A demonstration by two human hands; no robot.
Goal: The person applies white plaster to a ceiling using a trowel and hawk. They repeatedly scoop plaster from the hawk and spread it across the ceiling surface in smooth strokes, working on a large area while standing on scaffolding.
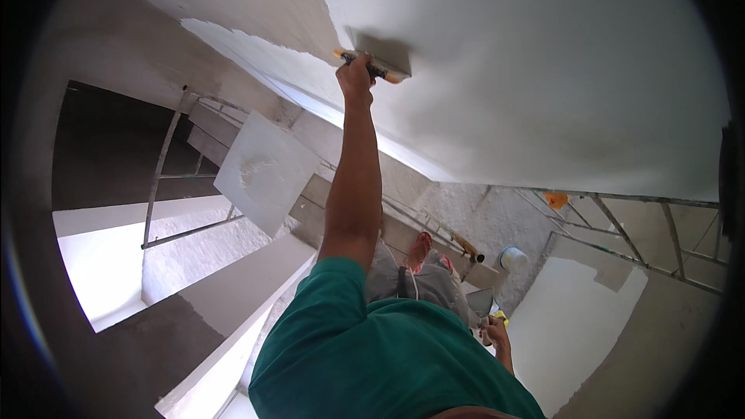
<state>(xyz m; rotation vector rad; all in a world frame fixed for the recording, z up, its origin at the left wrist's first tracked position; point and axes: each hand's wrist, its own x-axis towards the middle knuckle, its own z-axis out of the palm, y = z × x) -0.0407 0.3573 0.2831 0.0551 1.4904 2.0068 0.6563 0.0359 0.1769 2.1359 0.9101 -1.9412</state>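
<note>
Stretched up and forward, my left hand point(356, 79) is closed round the handle of a plastering trowel point(394, 75). The trowel's blade lies at the white coated surface point(528, 70), close to the ragged edge where bare grey-beige plaster point(256, 0) shows. Low on the right, at my hip, my right hand point(497, 332) is closed on a yellow-handled tool point(500, 315). A flat grey blade point(481, 300) shows beside it, seemingly part of that tool; my body and fingers hide the rest.
I stand on scaffold planks point(400, 242) above a rough floor. A white board point(260, 174) with a smear of plaster rests on the left scaffold. Metal scaffold bars point(159, 163) stand left, more bars point(617, 229) right. A pale bucket point(512, 258) and an orange object point(556, 200) are below.
</note>
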